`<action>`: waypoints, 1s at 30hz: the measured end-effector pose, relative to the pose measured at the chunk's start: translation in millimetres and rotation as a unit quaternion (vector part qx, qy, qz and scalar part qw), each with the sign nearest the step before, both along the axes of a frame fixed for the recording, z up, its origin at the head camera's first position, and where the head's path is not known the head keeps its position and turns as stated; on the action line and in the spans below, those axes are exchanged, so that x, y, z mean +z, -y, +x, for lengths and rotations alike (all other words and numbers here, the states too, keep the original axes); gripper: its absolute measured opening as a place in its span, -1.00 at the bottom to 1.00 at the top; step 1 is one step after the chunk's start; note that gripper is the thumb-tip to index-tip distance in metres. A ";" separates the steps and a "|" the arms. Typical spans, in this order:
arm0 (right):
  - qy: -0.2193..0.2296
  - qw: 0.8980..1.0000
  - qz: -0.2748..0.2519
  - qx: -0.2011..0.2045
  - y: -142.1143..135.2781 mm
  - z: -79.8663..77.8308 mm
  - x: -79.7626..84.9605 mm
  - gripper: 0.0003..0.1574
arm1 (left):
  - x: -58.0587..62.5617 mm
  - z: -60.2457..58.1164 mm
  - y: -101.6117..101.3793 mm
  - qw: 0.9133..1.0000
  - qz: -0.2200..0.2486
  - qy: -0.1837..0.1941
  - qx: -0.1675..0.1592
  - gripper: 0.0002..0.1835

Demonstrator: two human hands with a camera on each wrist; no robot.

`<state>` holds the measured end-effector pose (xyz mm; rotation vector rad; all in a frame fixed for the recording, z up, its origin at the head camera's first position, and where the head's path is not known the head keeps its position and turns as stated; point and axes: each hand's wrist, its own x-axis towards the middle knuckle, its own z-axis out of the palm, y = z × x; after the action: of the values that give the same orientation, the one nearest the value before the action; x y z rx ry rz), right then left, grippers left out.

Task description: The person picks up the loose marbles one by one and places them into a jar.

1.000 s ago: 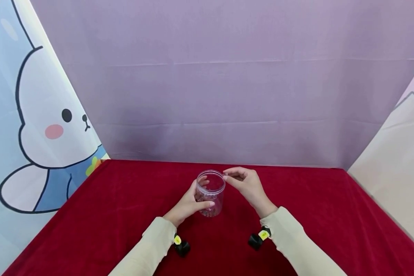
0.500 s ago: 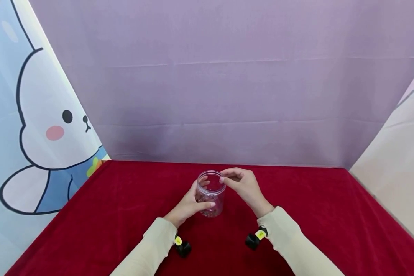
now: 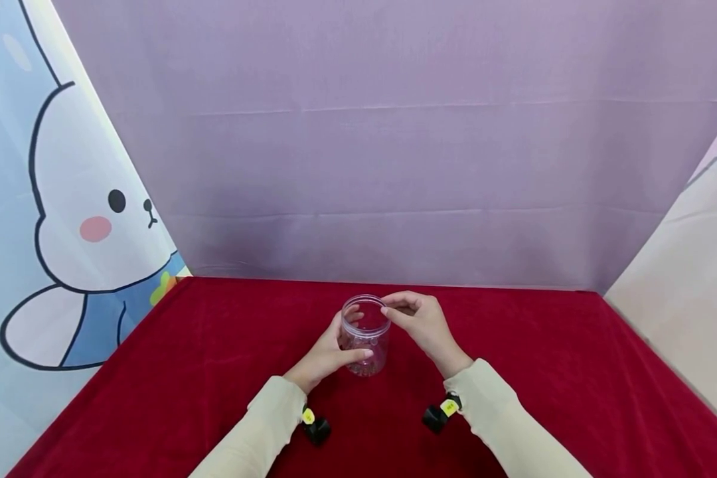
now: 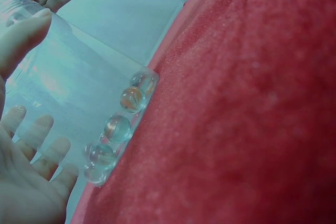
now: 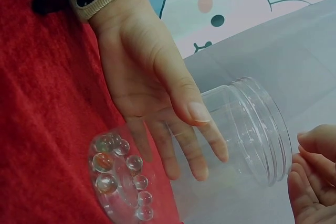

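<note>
My left hand (image 3: pixel 321 357) grips a clear plastic jar (image 3: pixel 380 345), thumb across the near side and fingers spread round the far side. The jar is upright and lidless on the red cloth, its ridged mouth facing up. Several glass marbles (image 4: pixel 117 128) lie at its bottom, some with coloured swirls; an orange-swirled marble (image 5: pixel 103 162) shows in the right wrist view. At the mouth's right side, my right hand (image 3: pixel 423 324) has its thumb and index fingertips together right at the rim. I cannot tell whether anything is between those fingertips.
A red velvet cloth (image 3: pixel 544 372) covers the table. Behind it hangs a lilac curtain (image 3: pixel 394 146). To the left is a cartoon-printed sheet (image 3: pixel 72 239), to the right a pale one (image 3: pixel 687 272). Each wrist wears a small black camera (image 3: pixel 318 430).
The right hand has shifted slightly left, bringing its fingertips from beside the rim to over its edge. A tiny glint at those fingertips one second ago no longer shows. The left hand and jar stay put.
</note>
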<state>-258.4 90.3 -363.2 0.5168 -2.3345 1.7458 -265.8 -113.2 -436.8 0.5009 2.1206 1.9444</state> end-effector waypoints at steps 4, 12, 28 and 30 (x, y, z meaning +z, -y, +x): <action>0.008 1.000 -0.004 0.005 -0.8 1.7 -0.8 -0.76 | -0.6 0.7 0.8 1.000 0.001 0.002 -0.001 -0.09; -0.002 1.000 0.000 0.012 -6.5 2.1 -2.2 -0.73 | -0.2 0.8 2.5 1.000 0.007 0.001 0.002 -0.08; 0.022 0.998 0.052 -0.027 -31.8 11.3 3.3 -0.75 | 10.0 -3.3 14.8 0.994 -0.100 -0.025 -0.022 0.02; 0.017 0.997 0.064 -0.031 -37.1 11.4 1.8 -0.75 | 12.5 -3.6 21.6 0.992 -0.124 -0.029 -0.023 0.04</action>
<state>-247.0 127.4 -361.4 0.4318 -2.4705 1.5989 -269.4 -134.8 -424.4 0.5563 2.3212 1.6301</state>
